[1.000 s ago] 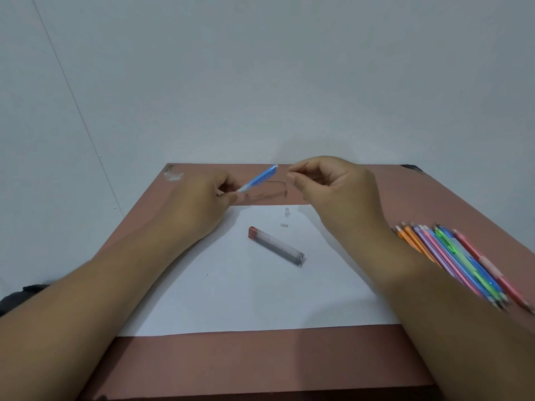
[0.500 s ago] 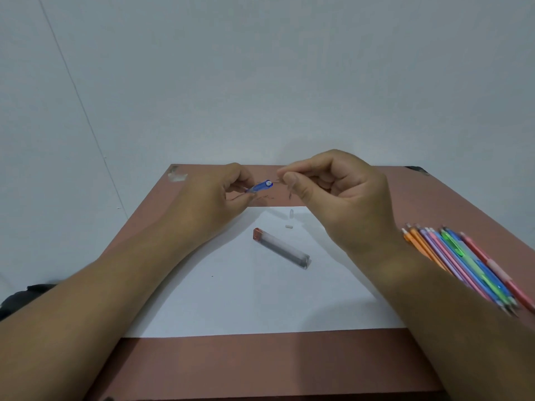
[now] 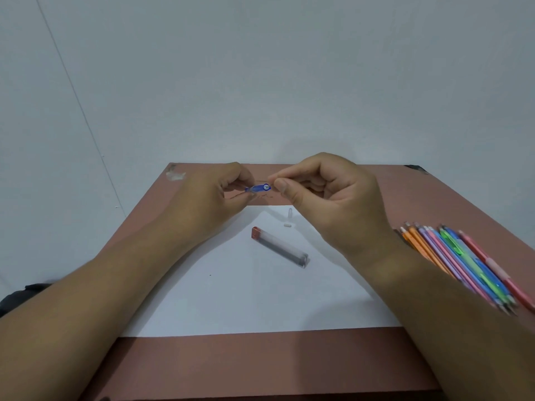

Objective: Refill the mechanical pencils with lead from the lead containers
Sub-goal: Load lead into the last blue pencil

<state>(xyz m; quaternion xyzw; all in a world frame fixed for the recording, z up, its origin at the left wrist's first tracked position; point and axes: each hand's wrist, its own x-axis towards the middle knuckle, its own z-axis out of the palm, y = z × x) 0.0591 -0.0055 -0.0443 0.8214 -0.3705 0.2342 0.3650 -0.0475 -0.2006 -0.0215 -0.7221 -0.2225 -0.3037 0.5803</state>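
Over a brown table (image 3: 434,198) pushed against a pale wall, a person refills a mechanical pencil above a white sheet of paper (image 3: 246,299). A row of coloured pencils (image 3: 463,261) lies to the right, close to the table's right edge and just beside the right forearm, where a sideways sweep of that arm could likely roll them off. Open room lies mainly on the paper's near half. The lead container (image 3: 279,246) rests near the paper's middle, between the forearms. The left hand (image 3: 208,195) grips the blue pencil (image 3: 258,188), its open end toward the right hand (image 3: 327,195), whose thumb and forefinger are pinched together at that opening, presumably on a lead too thin to make out. A misaligned push would probably snap it. Two small white pieces (image 3: 289,213), perhaps cap and eraser, sit loose nearby and could scatter.
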